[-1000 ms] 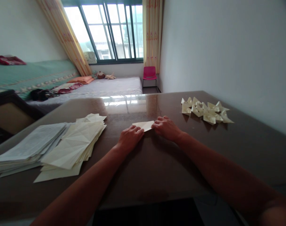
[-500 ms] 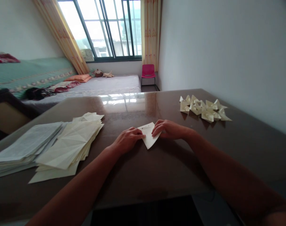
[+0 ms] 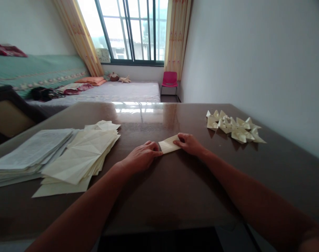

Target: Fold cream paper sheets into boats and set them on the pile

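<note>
A small piece of folded cream paper (image 3: 168,145) lies slantwise above the brown tabletop, its visible face a narrow four-sided shape. My right hand (image 3: 190,143) pinches its right end between thumb and curled fingers. At the lower left corner, the thumb of my left hand (image 3: 145,154) meets the paper, with the other fingers bent beside it. That hand seems closed on the corner, though part of the grip is hidden. To the right stands a cluster of folded paper shapes (image 3: 238,134) with pointed tips.
On the left of the glossy table (image 3: 159,196) lie a pile of creased cream sheets (image 3: 77,154) and a stack of printed paper (image 3: 33,147). Beyond are a bed (image 3: 138,91), a pink chair (image 3: 170,79) and a window. A wall runs along the right.
The paper has gone from a downward-pointing shape to a narrow four-sided one. My right hand has shifted from its face to its right end. The camera view has moved slightly.
</note>
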A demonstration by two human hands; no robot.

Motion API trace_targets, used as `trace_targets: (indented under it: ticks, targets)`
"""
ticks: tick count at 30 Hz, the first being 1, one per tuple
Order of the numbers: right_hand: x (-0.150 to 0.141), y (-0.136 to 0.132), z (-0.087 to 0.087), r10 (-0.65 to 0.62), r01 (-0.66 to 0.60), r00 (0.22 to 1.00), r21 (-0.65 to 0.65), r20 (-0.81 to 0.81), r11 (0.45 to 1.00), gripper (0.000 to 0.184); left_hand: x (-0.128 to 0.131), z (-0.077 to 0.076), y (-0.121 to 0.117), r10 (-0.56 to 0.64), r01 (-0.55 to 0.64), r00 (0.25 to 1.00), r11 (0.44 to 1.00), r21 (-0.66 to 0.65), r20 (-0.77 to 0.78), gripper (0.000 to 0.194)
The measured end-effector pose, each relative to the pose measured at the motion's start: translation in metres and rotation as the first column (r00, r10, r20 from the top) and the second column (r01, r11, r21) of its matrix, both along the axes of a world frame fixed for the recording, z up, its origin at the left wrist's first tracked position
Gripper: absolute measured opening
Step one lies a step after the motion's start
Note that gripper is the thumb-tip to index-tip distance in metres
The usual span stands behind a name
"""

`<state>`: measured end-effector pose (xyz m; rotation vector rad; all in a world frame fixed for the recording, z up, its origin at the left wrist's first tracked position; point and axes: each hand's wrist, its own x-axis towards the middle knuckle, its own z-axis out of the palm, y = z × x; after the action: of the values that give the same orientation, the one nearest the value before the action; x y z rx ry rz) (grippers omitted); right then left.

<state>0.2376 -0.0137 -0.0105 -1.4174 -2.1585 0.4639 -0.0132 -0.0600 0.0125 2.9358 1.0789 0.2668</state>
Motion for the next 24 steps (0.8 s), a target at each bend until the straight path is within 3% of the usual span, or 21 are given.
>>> trace_targets:
  ticks: [4,10,15,19,24]
  targets:
    - [-0.005,0.001,-0.003,-0.081,0.079,0.994,0.026,0.078,0.997,0.023,0.002,0.001,-0.002,0.032,-0.032,0.999,0.999,0.002,-0.024,0.036]
    - [-0.007,-0.001,-0.001,-0.102,0.099,0.983,0.025,0.155,0.995,0.021,0.001,0.002,-0.002,0.048,-0.048,0.998,0.999,0.012,-0.028,0.033]
    - [-0.007,-0.001,-0.001,-0.107,0.104,0.978,0.024,0.177,0.994,0.022,0.013,-0.002,-0.007,0.175,-0.185,0.977,0.979,0.080,0.121,0.036]
    - [-0.006,0.000,-0.003,-0.099,0.096,0.977,0.024,0.191,0.995,0.021,0.030,-0.019,-0.016,0.044,-0.048,0.997,0.998,0.051,0.071,0.057]
    - [-0.006,0.000,-0.002,-0.085,0.081,0.973,0.029,0.216,0.996,0.023,0.036,-0.031,-0.023,0.044,-0.044,0.999,0.998,-0.043,-0.003,0.064]
